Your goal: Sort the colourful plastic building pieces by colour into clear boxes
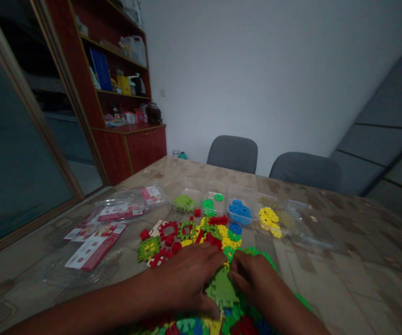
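Observation:
A light green toothed plastic building piece (223, 288) is held between my two hands, over a heap of loose pieces. My left hand (195, 274) curves round its left side, the thumb low and the fingers bent over the top. At its right edge, my right hand (256, 274) is closed, with thumb and bent forefinger against it. Some fingertips are hidden. Below the hands lie mixed red, blue, green and yellow pieces (187, 324). Red square pieces (168, 230), a green square piece (149, 249) and yellow pieces (231, 239) are spread just beyond.
Clear plastic boxes stand in a row behind the heap, holding lime pieces (184, 203), green discs (208, 207), blue discs (240, 211) and yellow discs (269, 218). Clear packaging with printed cards (96, 246) lies left. Two grey chairs (234, 151) stand beyond the table (344, 270).

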`<state>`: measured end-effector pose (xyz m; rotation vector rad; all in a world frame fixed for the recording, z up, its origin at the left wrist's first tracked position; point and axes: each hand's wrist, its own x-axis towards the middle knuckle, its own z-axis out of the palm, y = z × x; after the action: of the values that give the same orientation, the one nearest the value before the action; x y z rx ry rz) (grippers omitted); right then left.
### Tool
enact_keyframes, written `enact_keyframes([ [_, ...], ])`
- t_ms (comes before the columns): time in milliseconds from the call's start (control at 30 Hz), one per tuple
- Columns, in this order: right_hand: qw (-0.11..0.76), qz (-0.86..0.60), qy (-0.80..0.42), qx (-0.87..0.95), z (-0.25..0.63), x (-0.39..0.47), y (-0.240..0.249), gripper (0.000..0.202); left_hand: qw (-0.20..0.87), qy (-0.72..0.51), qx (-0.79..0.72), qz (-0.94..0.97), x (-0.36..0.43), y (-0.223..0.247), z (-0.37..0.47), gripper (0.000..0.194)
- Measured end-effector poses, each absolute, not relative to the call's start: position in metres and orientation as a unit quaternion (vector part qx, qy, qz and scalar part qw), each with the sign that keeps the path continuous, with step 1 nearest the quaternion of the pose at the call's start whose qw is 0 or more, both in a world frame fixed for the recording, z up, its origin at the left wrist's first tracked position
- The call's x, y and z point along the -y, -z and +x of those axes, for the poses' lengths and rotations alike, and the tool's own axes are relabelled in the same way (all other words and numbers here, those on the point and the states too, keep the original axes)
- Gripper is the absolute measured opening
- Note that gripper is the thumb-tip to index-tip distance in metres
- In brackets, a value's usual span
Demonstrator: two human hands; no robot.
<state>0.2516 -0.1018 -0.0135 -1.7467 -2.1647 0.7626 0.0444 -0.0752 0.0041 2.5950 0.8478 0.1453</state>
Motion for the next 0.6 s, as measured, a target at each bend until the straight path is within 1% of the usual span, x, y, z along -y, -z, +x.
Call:
enact_keyframes([
  [167, 0.084, -0.603, -0.245, 0.754, 0.261, 0.101, 0.005, 0.003, 0.199, -0.018, -0.277, 0.94, 0.077, -0.008, 0.045, 0.067],
  [233, 0.068, -0.6, -0.249, 0.757, 0.262, 0.104, 0.001, 0.014, 0.215, -0.013, -0.273, 0.938, 0.075, -0.01, 0.044, 0.067],
  [333, 0.054, -0.593, -0.262, 0.76, 0.262, 0.11, -0.001, 0.041, 0.241, -0.03, -0.278, 0.929, 0.073, -0.01, 0.041, 0.07],
  [400, 0.047, -0.586, -0.272, 0.762, 0.262, 0.114, 0.001, 0.058, 0.25, -0.04, -0.288, 0.924, 0.073, -0.008, 0.04, 0.066],
  [433, 0.044, -0.584, -0.275, 0.762, 0.261, 0.115, 0.002, 0.061, 0.252, -0.041, -0.295, 0.921, 0.073, -0.008, 0.04, 0.062],
  [500, 0.044, -0.58, -0.276, 0.765, 0.262, 0.116, 0.004, 0.059, 0.253, -0.038, -0.308, 0.916, 0.073, -0.008, 0.04, 0.06],
  [600, 0.052, -0.562, -0.275, 0.778, 0.262, 0.115, 0.005, 0.055, 0.261, -0.03, -0.31, 0.914, 0.073, -0.01, 0.04, 0.063],
])
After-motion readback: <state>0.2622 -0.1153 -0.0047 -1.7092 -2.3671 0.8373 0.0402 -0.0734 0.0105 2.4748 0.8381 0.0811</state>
